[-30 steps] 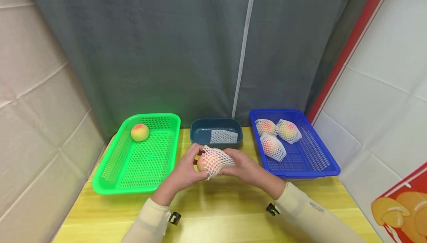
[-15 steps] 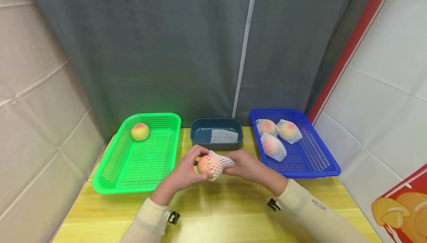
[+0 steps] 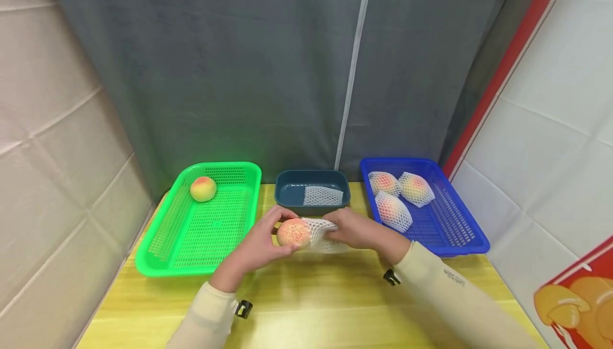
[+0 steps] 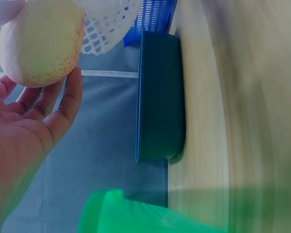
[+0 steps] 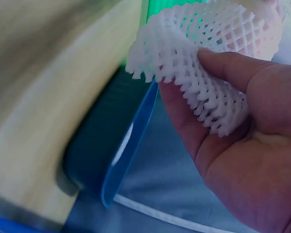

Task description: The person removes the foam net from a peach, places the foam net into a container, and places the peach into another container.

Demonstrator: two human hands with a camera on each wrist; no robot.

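My left hand [image 3: 262, 240] holds a bare peach [image 3: 293, 233] with thumb and fingers curled round it, above the table. White foam netting [image 5: 189, 53] is pinched between thumb and fingers of my right hand [image 3: 351, 228]. In the head view the netting's open end lies right at the peach's right side; in the left wrist view its edge [image 4: 99, 34] shows beside the fruit. Behind the hands, a dark teal tray [image 3: 311, 209] contains a flat piece of foam netting [image 3: 323, 196].
At the left, a green basket [image 3: 215, 234] contains one bare peach [image 3: 203, 189]. A blue basket [image 3: 445, 224] at the right holds three netted peaches, one of them the front netted peach [image 3: 392, 212]. A grey curtain [image 3: 230, 72] hangs behind the table [image 3: 306, 306].
The foam netting has come off the peach toward the right, drawn by my right hand. The peach, partly covered a second ago, is now bare in my left hand.
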